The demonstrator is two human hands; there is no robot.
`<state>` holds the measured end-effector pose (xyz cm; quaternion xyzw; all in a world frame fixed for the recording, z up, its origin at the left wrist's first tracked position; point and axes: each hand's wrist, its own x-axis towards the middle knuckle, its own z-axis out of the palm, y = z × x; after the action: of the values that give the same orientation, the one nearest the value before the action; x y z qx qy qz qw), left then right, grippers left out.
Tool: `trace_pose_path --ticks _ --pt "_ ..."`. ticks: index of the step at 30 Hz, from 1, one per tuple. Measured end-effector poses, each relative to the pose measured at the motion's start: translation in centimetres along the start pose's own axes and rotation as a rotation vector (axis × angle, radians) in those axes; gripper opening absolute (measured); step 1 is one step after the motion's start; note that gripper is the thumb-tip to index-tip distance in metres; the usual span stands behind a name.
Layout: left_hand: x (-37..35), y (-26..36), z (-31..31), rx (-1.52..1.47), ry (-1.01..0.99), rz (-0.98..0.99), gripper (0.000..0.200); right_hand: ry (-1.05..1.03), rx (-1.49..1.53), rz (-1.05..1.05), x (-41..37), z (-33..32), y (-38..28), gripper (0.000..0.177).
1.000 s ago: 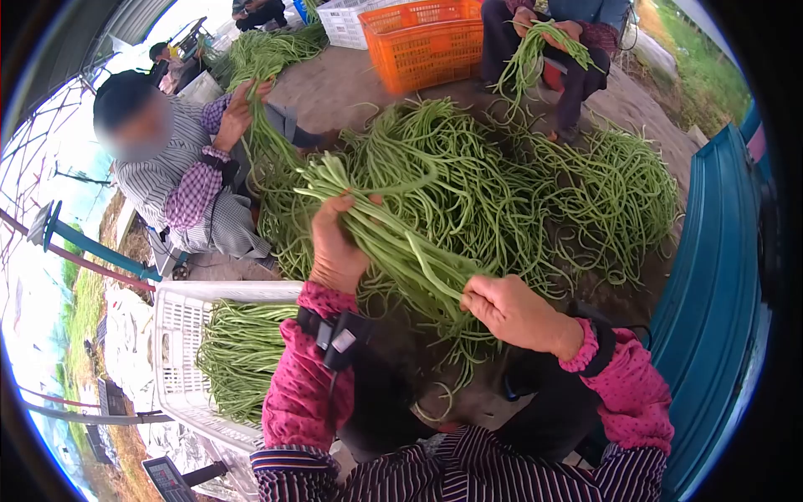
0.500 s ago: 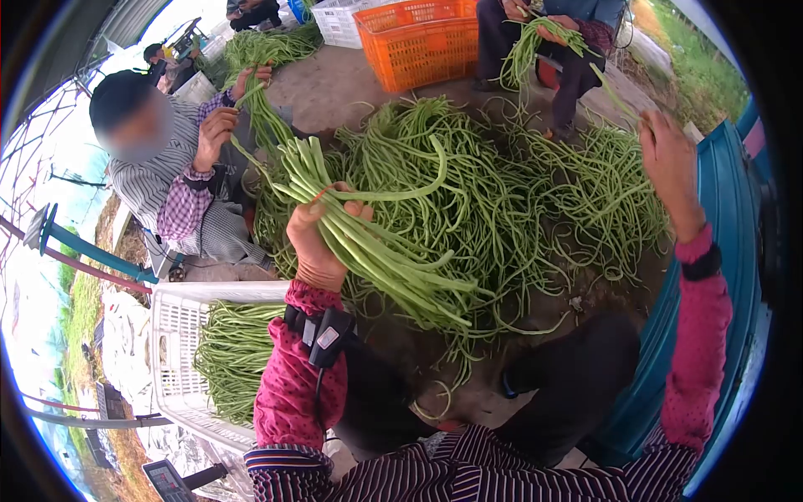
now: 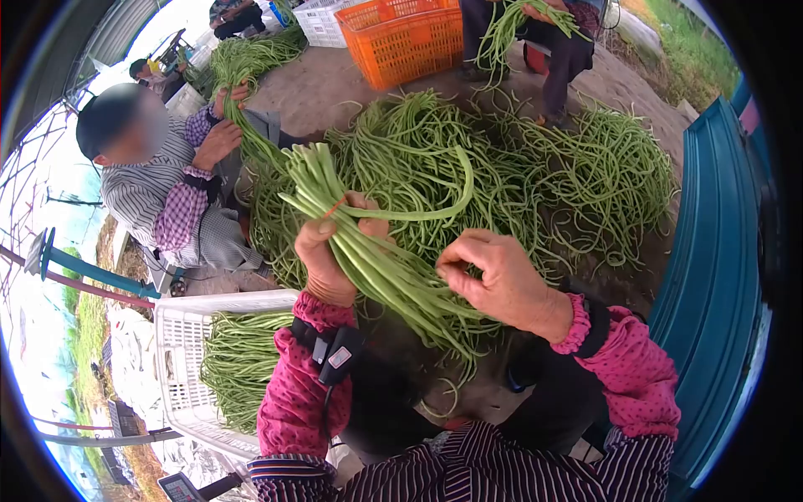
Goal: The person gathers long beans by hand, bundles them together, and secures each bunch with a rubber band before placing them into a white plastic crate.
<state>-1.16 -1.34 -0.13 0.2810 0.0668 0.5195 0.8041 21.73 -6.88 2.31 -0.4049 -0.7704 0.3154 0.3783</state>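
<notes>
A bundle of long green beans lies across my left hand, whose fingers wrap round it beside a thin orange band. One bean curves out of the bundle to the right. My right hand is at the bundle's right side, thumb and forefinger pressed together; whether anything is between them is too small to tell. Beneath and beyond the bundle, a large heap of loose long beans spreads over the ground.
A white crate with beans stands at the lower left. At the left a seated person holds beans. Beyond the heap are an orange crate and another person's legs. Blue-green metal panels rise at the right.
My right hand has come down and left from the upper right to the bundle. The left hand and bundle have shifted slightly right. The person at the left has lowered a hand along their beans.
</notes>
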Motion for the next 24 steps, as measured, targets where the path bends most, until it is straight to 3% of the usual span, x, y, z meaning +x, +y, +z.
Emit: trace_pose_path --ticks 2,5,10,15,19,24 --pt "0.0 0.3 -0.3 -0.042 -0.135 -0.009 0.037 -0.064 0.013 -0.049 -0.1 0.7 -0.1 0.012" --pt "0.0 -0.1 0.0 -0.081 -0.075 0.058 0.041 -0.056 0.058 -0.089 -0.1 2.0 -0.2 0.014" --pt "0.1 -0.3 0.1 -0.003 -0.112 -0.01 0.038 -0.115 0.204 0.004 0.1 2.3 -0.6 0.018" --pt "-0.2 -0.6 0.5 -0.006 0.087 -0.034 0.043 -0.349 0.524 0.321 0.8 1.0 -0.3 0.015" --pt "0.0 -1.2 0.8 0.024 0.17 -0.047 0.043 -0.361 0.741 0.443 0.9 0.8 -0.4 0.021" --pt "0.2 -1.7 1.1 0.076 0.281 -0.076 0.045 -0.363 0.594 0.435 1.2 0.0 -0.6 0.023"
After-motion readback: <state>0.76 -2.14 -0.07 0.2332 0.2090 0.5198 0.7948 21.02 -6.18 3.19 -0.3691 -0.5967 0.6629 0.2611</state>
